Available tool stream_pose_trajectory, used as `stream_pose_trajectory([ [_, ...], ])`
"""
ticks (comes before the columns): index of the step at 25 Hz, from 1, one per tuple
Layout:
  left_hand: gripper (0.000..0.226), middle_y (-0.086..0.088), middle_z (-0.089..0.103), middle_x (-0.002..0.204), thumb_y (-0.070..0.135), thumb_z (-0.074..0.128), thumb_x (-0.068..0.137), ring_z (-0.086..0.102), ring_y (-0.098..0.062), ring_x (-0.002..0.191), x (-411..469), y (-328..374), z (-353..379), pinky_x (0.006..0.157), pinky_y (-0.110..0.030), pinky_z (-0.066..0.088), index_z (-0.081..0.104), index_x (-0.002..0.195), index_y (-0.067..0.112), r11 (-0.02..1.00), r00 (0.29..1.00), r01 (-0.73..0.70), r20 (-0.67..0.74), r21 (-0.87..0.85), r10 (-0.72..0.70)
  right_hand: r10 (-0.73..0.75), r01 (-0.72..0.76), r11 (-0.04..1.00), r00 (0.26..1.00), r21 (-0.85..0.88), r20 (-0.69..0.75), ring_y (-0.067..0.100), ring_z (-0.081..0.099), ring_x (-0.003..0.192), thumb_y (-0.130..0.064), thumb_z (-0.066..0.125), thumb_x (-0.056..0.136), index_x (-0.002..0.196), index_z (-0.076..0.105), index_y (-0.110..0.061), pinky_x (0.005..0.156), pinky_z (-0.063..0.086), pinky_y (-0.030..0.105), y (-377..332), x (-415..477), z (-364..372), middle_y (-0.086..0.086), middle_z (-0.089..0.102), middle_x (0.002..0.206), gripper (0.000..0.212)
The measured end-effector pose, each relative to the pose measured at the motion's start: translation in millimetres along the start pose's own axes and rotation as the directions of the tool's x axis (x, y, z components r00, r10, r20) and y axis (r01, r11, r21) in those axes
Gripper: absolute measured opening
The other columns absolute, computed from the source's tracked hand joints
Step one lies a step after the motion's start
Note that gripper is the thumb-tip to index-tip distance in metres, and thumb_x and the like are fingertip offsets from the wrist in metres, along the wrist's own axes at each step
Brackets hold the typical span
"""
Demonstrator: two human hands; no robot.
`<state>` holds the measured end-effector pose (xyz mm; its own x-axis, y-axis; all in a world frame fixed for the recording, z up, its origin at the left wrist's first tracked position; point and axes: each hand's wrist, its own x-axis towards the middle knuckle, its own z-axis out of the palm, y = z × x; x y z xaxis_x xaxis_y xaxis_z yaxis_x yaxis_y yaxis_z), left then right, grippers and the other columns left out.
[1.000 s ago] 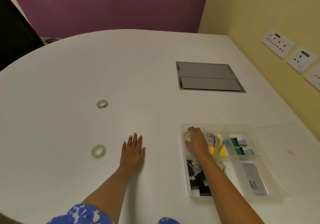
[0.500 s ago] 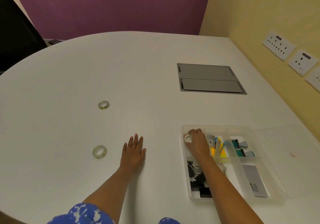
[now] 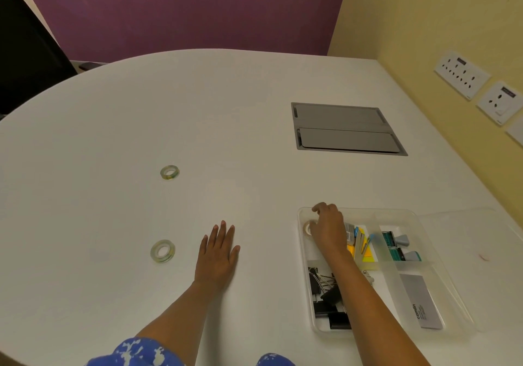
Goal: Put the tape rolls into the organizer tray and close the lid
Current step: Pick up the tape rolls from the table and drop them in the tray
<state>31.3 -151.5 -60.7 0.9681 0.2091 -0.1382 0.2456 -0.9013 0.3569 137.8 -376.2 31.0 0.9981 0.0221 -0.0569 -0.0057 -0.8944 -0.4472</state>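
1. The table (image 3: 254, 105) in front of me is white, with a rounded far edge.
2. A grey hatch (image 3: 346, 129) is set flush into its top, on the far right.
3. Two tape rolls lie flat on it to my left, well apart: the far roll (image 3: 169, 172) and the near roll (image 3: 162, 251).
4. My left hand (image 3: 217, 255) rests palm down just right of the near roll.
5. The clear organizer tray (image 3: 396, 213) sits at the right, its clear lid (image 3: 486, 266) lying on the table beside it.

Even, soft indoor light; faint shadows; wide-angle bending at edges; slight overall softness.
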Motion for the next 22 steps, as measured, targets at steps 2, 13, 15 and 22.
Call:
stream_pose_trajectory([
  [2, 0.055, 0.003, -0.01, 0.162, 0.04, 0.02, 0.103, -0.01, -0.015, 0.15, -0.7, -2.2, 1.3, 0.123, -0.034, -0.006, -0.001, 0.152, 0.026, 1.0, 1.0, -0.013, -0.019, 0.005, 0.013, -0.058, 0.062, 0.996, 0.996, 0.062, -0.075, 0.024, 0.049, 0.119, -0.006, 0.057, 0.093, 0.122, 0.057, -0.009, 0.08, 0.046, 0.029, -17.1, 5.7, -5.0, 0.011, 0.054, 0.125, 0.029],
  [13, 0.054, 0.006, -0.008, 0.162, 0.041, 0.018, 0.103, -0.009, -0.012, 0.15, 33.8, -34.1, -21.1, 0.122, -0.034, -0.005, -0.001, 0.152, 0.027, 0.999, 1.0, 0.009, 0.002, 0.046, -0.009, -0.301, 0.299, 0.953, 0.952, 0.049, 0.057, 0.023, 0.046, 0.125, -0.015, 0.053, 0.097, 0.132, 0.052, -0.013, 0.092, 0.049, 0.032, -130.7, 43.8, 36.4, 0.007, 0.052, 0.135, 0.035],
  [15, 0.053, 0.005, -0.005, 0.163, 0.039, 0.019, 0.104, -0.006, -0.013, 0.15, 46.8, -43.0, -29.8, 0.123, -0.035, -0.003, 0.002, 0.152, 0.027, 0.999, 1.0, 0.017, 0.022, 0.036, -0.018, -0.313, 0.312, 0.95, 0.946, 0.025, 0.087, 0.022, 0.046, 0.125, -0.015, 0.053, 0.097, 0.132, 0.051, -0.014, 0.091, 0.049, 0.032, -149.3, 50.6, 46.6, 0.007, 0.051, 0.135, 0.035],
  [22, 0.051, 0.004, 0.001, 0.163, 0.037, 0.02, 0.104, 0.0, -0.013, 0.151, 87.7, -91.6, -62.5, 0.124, -0.035, 0.003, 0.009, 0.153, 0.026, 0.997, 0.995, 0.082, 0.049, 0.003, -0.082, -0.327, 0.338, 0.94, 0.93, -0.042, 0.171, 0.022, 0.046, 0.123, -0.016, 0.052, 0.097, 0.132, 0.049, -0.014, 0.086, 0.049, 0.031, -206.4, 67.3, 85.2, 0.007, 0.05, 0.134, 0.034],
])
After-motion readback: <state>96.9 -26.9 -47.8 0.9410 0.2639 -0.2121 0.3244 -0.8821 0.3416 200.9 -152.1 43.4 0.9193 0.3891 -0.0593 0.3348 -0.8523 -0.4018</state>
